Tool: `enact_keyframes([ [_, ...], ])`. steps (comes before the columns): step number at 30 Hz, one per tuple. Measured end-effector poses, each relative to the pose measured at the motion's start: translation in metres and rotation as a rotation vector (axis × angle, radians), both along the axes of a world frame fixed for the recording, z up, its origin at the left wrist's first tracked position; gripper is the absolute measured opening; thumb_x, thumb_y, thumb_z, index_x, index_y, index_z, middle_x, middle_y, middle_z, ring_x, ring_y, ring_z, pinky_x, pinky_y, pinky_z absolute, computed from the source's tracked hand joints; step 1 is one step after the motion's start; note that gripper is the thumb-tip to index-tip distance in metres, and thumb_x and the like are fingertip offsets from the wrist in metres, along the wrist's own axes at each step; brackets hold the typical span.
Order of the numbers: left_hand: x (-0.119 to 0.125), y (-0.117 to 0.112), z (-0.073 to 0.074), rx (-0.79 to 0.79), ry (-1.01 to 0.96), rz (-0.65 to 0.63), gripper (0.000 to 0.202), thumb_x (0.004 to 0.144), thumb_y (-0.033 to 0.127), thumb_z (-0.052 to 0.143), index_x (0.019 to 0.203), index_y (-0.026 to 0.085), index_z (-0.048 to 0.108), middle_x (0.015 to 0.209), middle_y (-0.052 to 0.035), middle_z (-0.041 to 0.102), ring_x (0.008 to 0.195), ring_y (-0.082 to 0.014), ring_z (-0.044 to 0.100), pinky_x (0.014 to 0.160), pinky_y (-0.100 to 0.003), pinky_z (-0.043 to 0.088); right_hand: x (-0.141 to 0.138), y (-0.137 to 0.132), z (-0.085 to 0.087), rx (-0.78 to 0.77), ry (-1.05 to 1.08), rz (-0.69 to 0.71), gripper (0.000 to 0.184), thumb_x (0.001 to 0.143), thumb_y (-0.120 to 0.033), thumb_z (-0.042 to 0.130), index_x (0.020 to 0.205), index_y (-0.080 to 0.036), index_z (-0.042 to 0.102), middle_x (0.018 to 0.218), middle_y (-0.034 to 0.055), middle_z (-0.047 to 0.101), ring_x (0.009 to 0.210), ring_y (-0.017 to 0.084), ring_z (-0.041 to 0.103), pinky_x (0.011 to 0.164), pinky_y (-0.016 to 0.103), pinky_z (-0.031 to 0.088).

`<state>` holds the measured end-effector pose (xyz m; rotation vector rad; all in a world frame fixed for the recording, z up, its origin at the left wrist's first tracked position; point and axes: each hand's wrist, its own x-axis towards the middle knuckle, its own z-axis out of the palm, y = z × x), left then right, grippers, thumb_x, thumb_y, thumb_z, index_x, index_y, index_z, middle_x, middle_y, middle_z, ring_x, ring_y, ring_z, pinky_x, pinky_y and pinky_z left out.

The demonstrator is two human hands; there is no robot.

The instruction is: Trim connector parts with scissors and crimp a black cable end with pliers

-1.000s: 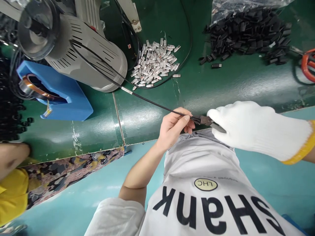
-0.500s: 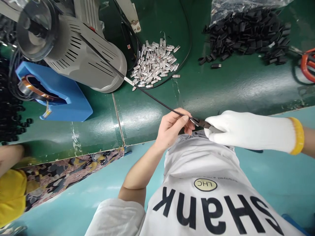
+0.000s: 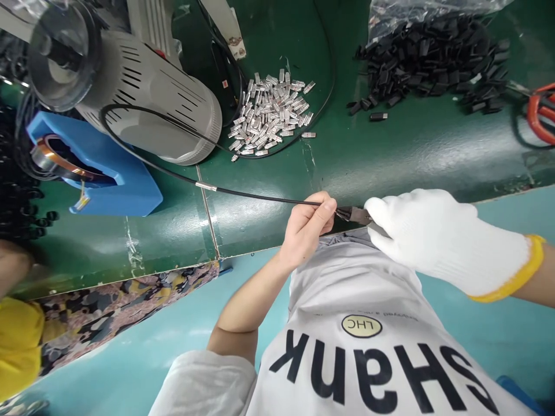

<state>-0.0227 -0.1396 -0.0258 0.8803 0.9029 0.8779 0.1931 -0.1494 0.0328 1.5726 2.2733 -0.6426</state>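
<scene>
My bare left hand pinches a thin black cable close to its end, at the table's front edge. In a white glove with a yellow cuff, my right hand grips pliers. The jaws of the pliers are at the cable end, just right of my left fingertips; the small part between them is hard to make out. Farther along the cable sits a silver metal sleeve. From there the cable loops back over the grey machine and past a pile of small metal connector shells.
A blue tape dispenser stands left of my hands. At the back right lie a heap of black plastic caps, a clear bag and red-handled scissors. Another person's arm rests at the far left.
The cable has swung toward the front edge into a wide loop, bringing the silver sleeve leftward and nearer. My gloved right hand has rotated with the pliers; my left hand has barely moved.
</scene>
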Motion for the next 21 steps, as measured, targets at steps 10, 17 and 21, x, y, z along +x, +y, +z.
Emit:
enact_keyframes([
  [10, -0.001, 0.002, 0.0, -0.037, -0.009, 0.002, 0.048, 0.094, 0.055, 0.068, 0.07, 0.018, 0.049, 0.064, 0.005, 0.033, 0.052, -0.0052, 0.03, 0.048, -0.023, 0.024, 0.002, 0.017, 0.011, -0.533, 0.261, -0.137, 0.024, 0.093, -0.045, 0.048, 0.084, -0.024, 0.052, 0.069, -0.0025, 0.056, 0.057, 0.012, 0.046, 0.055, 0.027, 0.026],
  [17, 0.001, -0.004, 0.002, 0.03, 0.013, -0.014, 0.035, 0.092, 0.051, 0.073, 0.092, 0.02, 0.058, 0.07, 0.004, 0.053, 0.06, -0.0078, 0.053, 0.057, -0.023, 0.045, -0.002, 0.003, 0.003, -0.146, 0.094, -0.119, 0.025, 0.097, -0.046, 0.041, 0.088, -0.024, 0.048, 0.069, 0.0018, 0.055, 0.058, 0.015, 0.042, 0.057, 0.029, 0.019],
  [21, 0.0, -0.009, 0.004, 0.045, 0.046, -0.033, 0.029, 0.094, 0.043, 0.074, 0.093, 0.019, 0.058, 0.075, 0.0006, 0.068, 0.067, -0.0122, 0.067, 0.067, -0.027, 0.056, -0.007, -0.007, 0.002, -0.011, -0.03, -0.057, 0.023, 0.097, -0.043, 0.039, 0.094, -0.023, 0.051, 0.07, 0.0054, 0.056, 0.064, 0.021, 0.051, 0.061, 0.031, 0.012],
])
